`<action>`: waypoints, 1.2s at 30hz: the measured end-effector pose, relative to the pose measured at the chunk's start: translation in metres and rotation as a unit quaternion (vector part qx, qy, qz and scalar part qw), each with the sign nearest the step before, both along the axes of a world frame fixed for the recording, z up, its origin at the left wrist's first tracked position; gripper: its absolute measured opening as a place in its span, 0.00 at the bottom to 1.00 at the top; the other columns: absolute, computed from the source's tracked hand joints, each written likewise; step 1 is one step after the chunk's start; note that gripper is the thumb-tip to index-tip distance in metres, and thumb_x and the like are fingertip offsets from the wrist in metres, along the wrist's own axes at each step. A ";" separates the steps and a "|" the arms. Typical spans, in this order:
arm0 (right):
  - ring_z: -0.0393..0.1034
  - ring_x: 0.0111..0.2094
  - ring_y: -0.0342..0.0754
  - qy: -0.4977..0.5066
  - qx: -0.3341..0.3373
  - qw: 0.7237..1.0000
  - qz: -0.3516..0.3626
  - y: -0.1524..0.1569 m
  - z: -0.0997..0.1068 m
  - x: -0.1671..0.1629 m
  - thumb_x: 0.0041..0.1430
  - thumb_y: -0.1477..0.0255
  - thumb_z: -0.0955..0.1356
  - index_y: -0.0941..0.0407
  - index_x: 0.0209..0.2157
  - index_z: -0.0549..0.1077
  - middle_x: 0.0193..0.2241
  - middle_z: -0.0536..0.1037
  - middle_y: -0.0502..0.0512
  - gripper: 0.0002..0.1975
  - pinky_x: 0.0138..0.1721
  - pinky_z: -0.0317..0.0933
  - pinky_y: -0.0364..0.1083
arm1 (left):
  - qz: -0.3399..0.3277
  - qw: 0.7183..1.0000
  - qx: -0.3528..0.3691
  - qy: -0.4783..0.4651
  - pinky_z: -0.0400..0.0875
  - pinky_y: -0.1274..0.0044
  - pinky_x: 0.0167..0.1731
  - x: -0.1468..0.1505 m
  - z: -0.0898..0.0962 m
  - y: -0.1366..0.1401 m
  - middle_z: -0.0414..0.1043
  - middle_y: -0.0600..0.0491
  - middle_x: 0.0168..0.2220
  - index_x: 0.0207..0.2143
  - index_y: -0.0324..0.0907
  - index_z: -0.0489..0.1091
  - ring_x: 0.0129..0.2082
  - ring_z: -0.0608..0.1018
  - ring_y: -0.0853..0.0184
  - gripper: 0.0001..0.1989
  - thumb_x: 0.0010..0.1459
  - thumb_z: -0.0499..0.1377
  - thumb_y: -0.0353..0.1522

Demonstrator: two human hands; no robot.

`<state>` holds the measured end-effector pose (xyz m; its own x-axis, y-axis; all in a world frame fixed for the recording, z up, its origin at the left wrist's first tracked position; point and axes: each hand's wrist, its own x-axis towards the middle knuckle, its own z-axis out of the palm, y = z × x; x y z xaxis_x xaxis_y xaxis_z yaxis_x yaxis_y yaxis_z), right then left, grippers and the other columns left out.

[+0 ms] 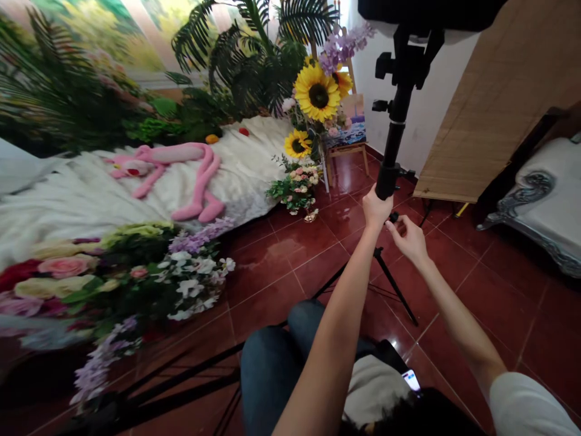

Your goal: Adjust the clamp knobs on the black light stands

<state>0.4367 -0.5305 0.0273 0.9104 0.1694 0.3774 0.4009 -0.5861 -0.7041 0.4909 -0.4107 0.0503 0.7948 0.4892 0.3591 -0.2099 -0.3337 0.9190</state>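
A black light stand (393, 148) rises upright in front of me, with a dark lamp head (431, 13) cut off at the top edge. My left hand (377, 209) is wrapped around its pole, just below a collar with side knobs. Lower on the pole sits a small black tightening knob (392, 217). My right hand (408, 239) pinches at this knob with thumb and fingers from the right side. The stand's spread legs (396, 284) rest on the red tiled floor.
To the left, a pink plush toy (204, 175) lies on a white furry cover (254, 175), with artificial flowers (190, 272) around it. Sunflowers (318, 94) stand before a small easel (347, 149). A carved silver-and-white sofa (544, 188) is at right. Other black tripod legs (190, 372) cross the lower left.
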 end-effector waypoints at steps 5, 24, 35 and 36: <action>0.60 0.18 0.41 0.150 0.184 0.971 0.035 0.008 -0.005 0.009 0.58 0.45 0.60 0.55 0.21 0.65 0.17 0.67 0.50 0.28 0.22 0.53 0.42 | -0.004 1.000 0.002 -0.012 0.67 0.78 0.33 0.000 0.000 0.000 0.77 0.48 0.32 0.39 0.39 0.74 0.30 0.77 0.68 0.10 0.52 0.60 0.31; 0.61 0.16 0.41 0.295 0.147 0.942 0.057 -0.007 0.025 0.007 0.60 0.48 0.62 0.55 0.35 0.67 0.26 0.76 0.53 0.22 0.17 0.52 0.41 | 0.000 1.000 0.004 -0.013 0.69 0.77 0.35 0.000 0.000 0.000 0.78 0.47 0.33 0.39 0.39 0.75 0.32 0.78 0.66 0.10 0.53 0.60 0.30; 0.70 0.30 0.53 0.036 -0.171 0.985 -0.014 -0.002 0.020 0.010 0.64 0.46 0.55 0.53 0.32 0.70 0.26 0.76 0.56 0.27 0.28 0.49 0.44 | 0.004 1.000 0.012 0.001 0.69 0.77 0.35 0.000 0.002 0.001 0.78 0.47 0.33 0.38 0.39 0.75 0.32 0.78 0.66 0.10 0.53 0.61 0.31; 0.70 0.30 0.52 0.031 -0.166 0.986 -0.014 -0.002 0.019 0.011 0.64 0.47 0.55 0.53 0.31 0.71 0.25 0.76 0.55 0.28 0.28 0.48 0.44 | 0.006 1.000 0.011 0.001 0.69 0.77 0.35 -0.001 0.002 0.001 0.78 0.47 0.33 0.38 0.39 0.75 0.32 0.78 0.66 0.10 0.52 0.61 0.30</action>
<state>0.4477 -0.5328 0.0464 0.9362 0.2483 0.2488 0.3432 -0.7985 -0.4946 0.4904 -0.4099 0.0520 0.7901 0.4905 0.3677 -0.2039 -0.3554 0.9122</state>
